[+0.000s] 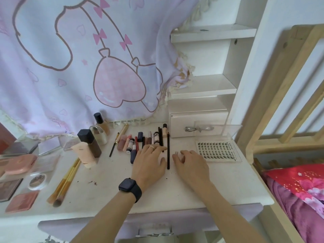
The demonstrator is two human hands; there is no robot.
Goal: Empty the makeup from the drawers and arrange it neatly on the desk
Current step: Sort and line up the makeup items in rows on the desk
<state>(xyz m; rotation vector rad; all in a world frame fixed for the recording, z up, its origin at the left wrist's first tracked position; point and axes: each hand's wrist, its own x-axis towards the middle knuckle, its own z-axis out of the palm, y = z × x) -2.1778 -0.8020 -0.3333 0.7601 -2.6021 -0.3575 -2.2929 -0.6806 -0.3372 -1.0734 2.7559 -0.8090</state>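
Covering some pencils [160,135] partly, the left hand [149,161] lies flat.

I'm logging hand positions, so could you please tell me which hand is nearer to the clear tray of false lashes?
Right. The right hand is just left of the lash tray; the left hand lies farther left, beyond the black pencil.

Bare forearms, black smartwatch [130,189] on left wrist, gold ring [151,147] on left hand
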